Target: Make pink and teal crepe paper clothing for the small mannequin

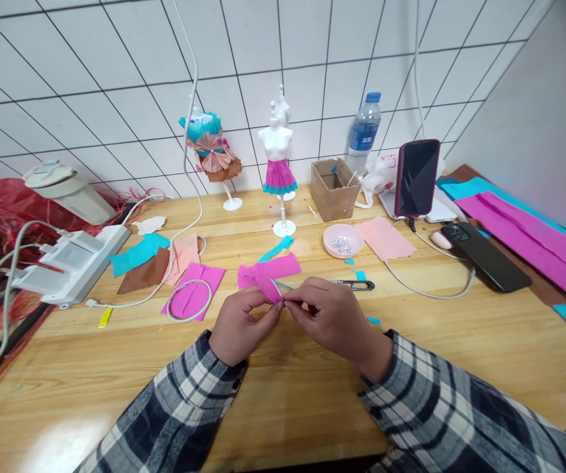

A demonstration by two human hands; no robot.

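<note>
Between my two hands is a folded strip of magenta crepe paper (pixel 269 289). My left hand (pixel 243 323) pinches it from the left, thumb and fingers pressed together. From the right, my right hand (pixel 329 320) pinches the strip's end, its fingertips almost touching the left ones. Just behind the hands lies another magenta crepe strip (pixel 283 264), with a teal strip (pixel 277 247) beyond it. Thread snips (pixel 361 285) rest beside my right hand. Farther back stands a small white dress form (pixel 277 141) in a magenta skirt with a teal hem.
A pink dish of sequins (pixel 343 241), a cardboard box (pixel 332 190) and a propped phone (pixel 417 177) stand at the back right. A dark phone (pixel 487 256) lies at right. Paper pieces and a coiled white cable (pixel 188 301) lie left, near a power strip (pixel 83 269).
</note>
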